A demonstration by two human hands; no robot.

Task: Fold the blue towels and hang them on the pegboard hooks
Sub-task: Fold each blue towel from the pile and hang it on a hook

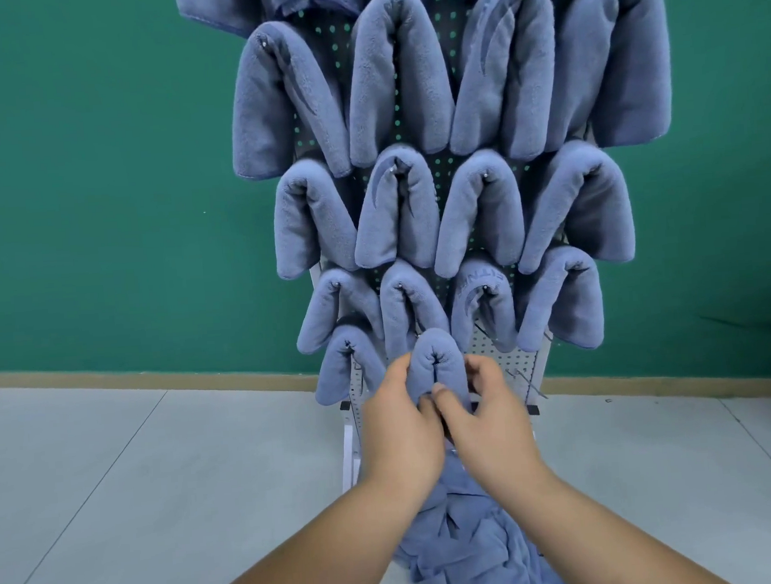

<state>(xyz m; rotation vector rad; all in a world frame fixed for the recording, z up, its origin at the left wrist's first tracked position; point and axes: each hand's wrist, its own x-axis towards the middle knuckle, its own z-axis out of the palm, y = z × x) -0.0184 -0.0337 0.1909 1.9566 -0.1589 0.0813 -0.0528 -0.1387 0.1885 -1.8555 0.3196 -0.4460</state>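
Observation:
A white pegboard (509, 356) stands against the green wall, and several folded blue towels hang over its hooks in rows. On a low hook in the bottom row hangs a folded blue towel (437, 356). My left hand (401, 430) grips its left side and my right hand (481, 417) grips its right side, with the thumbs meeting at the front. Below my arms lies a heap of loose blue towels (471, 544).
Two bare metal hooks (522, 376) stick out of the pegboard to the right of the held towel. Another folded towel (347, 366) hangs just left of it. Grey tiled floor (115, 480) spreads on both sides of the white stand.

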